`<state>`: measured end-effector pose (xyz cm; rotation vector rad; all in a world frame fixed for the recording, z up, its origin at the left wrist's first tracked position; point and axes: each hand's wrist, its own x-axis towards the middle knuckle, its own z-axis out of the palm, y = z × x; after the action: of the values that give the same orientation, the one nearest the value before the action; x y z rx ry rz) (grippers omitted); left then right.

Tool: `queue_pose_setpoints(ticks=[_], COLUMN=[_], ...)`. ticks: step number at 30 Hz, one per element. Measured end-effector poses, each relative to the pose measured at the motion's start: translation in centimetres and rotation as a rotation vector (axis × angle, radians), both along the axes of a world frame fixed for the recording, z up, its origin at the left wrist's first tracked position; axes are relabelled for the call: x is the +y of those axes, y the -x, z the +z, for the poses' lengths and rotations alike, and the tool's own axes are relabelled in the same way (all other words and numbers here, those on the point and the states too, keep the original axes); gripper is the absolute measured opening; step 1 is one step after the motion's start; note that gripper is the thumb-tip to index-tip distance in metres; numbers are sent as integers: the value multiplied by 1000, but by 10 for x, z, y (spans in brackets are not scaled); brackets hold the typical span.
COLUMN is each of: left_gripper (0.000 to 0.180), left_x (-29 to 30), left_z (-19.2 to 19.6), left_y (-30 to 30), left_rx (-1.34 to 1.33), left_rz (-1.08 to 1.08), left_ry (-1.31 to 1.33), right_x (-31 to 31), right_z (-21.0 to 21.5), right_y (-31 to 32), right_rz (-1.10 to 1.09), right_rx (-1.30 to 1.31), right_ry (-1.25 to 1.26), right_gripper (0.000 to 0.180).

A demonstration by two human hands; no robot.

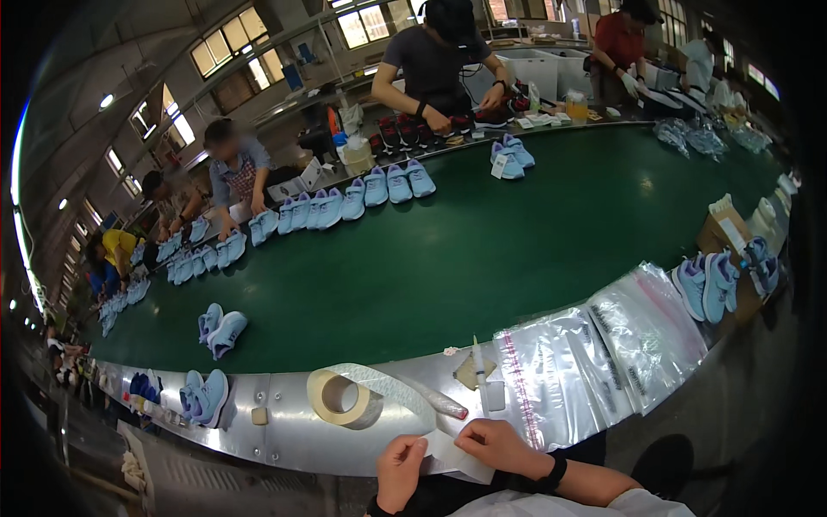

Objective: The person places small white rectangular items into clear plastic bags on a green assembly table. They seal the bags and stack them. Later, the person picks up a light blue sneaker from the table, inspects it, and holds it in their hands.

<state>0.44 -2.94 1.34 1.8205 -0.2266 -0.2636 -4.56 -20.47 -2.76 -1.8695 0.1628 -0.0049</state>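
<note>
Nearest, just right of the roll of pale strip (372,408), two bare hands work close together with a narrow gap between: the left hand (400,472) and the right hand (501,446) each pinch one white slip (461,461) at the fingertips. One loose length (398,392) arcs from the roll toward the slip; whether they join, I cannot tell.

Right of the roll lie one red-ended tube (444,401), one tan pad (465,374) and one slim white tool (483,395), then two stacks of clear plastic bags (551,370) running to the near edge of the metal ledge (289,435). Elbow room is tight there, wider on the roll's left, where one small tan block (258,416) and two light-blue sneakers (207,401) sit.

Beyond the roll spreads the broad green belt (388,284), with two sneakers (222,332) leftward, two tagged sneakers (512,158) farther off to the right, and a far-edge row of sneakers (327,207) too crowded to count surely. Past them, one dark-shirted worker (431,65) stands bent.
</note>
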Motion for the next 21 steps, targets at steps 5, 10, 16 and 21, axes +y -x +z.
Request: queue_pose_setpoints(ticks=[5,10,16,21], left_gripper=[14,42,56,54], left_x=[-28,-94,-109,-104], left_z=[-1,-39,-59,-59], left_y=[-9,7,21,25], left_rx=[-456,-684,-745,-687], left_rz=[-335,-905,-1015,-988], left_ry=[-54,-190,-428,-385], right_x=[-40,-89,-98,-96], right_z=[0,-10,-52,-32], right_y=[32,49,62,57], right_rz=[121,-545,-594,-547], right_rx=[113,-157,-143,-213], right_ry=[254,807,945,924], right_gripper=[28,24,19,13])
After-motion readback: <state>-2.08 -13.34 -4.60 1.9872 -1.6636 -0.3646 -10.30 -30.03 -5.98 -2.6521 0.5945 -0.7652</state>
